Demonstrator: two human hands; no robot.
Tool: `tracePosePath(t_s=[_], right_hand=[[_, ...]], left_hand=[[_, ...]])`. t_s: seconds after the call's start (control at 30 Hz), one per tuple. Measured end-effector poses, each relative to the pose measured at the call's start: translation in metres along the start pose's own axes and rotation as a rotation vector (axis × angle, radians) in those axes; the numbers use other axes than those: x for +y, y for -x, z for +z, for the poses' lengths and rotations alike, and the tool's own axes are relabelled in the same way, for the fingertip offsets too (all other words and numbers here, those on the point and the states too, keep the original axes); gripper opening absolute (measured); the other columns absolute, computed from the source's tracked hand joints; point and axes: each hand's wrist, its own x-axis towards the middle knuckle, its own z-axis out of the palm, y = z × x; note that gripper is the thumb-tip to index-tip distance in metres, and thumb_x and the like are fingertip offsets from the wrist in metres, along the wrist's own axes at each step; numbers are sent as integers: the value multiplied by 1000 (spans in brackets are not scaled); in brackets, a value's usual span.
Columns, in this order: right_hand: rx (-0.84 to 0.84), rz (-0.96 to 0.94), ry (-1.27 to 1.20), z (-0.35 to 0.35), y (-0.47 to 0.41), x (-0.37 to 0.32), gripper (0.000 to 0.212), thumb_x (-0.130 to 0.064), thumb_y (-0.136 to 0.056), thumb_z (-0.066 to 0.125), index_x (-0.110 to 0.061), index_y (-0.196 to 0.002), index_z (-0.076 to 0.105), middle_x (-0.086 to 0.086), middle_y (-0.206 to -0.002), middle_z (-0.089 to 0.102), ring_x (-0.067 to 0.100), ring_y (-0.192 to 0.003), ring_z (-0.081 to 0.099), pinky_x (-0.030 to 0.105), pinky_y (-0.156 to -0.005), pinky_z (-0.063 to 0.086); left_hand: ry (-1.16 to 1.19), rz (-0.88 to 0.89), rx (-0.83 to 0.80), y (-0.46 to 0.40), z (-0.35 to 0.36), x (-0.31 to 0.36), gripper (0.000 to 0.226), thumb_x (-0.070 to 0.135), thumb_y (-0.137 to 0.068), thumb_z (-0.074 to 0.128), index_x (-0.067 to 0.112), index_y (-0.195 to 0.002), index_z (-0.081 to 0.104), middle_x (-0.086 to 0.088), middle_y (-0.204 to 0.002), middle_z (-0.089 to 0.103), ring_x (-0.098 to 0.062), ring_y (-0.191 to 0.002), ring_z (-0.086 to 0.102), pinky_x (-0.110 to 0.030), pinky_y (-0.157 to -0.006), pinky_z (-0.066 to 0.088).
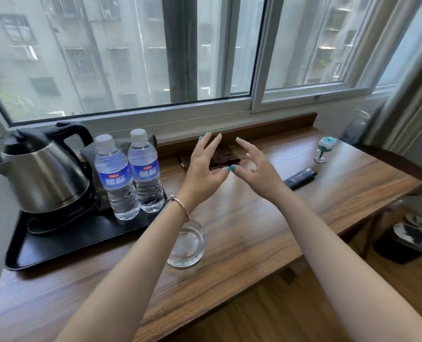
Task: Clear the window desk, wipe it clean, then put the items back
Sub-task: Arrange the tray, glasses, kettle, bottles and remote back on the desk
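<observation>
Neither grip holds anything: left hand [203, 169] and right hand [256, 169] hover spread above the desk [254, 218]. Clearing not begun; kettle [44, 174], bottles [128, 174], ashtray [187, 245] remain. Next move: choose and lift one item.

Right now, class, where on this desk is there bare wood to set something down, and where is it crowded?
Bare wood shows along the near edge of the desk, in front of the black tray, and between the glass ashtray and the remote. The left is crowded: kettle and two water bottles fill the tray. Both hands, left hand and right hand, hover over the middle back.
</observation>
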Motion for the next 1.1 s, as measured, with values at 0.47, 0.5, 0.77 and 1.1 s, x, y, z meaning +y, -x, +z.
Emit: tracePosePath(t_s=[0.47,0.5,0.77,1.1], right_hand=[[87,190,77,-182,-44,140,60,-18,-92,68,-29,-146,43,-15,-137,40,10,-128,39,34,-110,36],[102,207,75,-194,-48,150,60,-18,-92,68,-28,-146,44,-14,-135,41,10,-128,39,34,-110,35],[333,451,-7,-248,-78,229,66,-1,-86,67,-24,-144,45,4,-148,45,19,-136,43,26,-106,38],[302,584,-80,-260,-106,299,86,-4,-82,69,-44,-147,31,1,-150,42,19,-134,43,29,-103,43]], left_hand=[[107,-22,-169,-120,205,33,70,11,-84,69,17,-146,37,-4,-153,30,-13,-144,23,-29,-118,19],[105,-27,-180,-129,219,33,68,11,-83,69,17,-145,39,-4,-152,33,-14,-143,26,-28,-117,20],[130,-173,-254,-210,345,29,69,17,-77,76,15,-139,46,-4,-143,46,-16,-132,41,-25,-108,31],[119,-298,-192,-252,436,-4,83,29,-70,83,10,-140,42,-6,-135,51,-20,-125,47,-28,-103,37]])
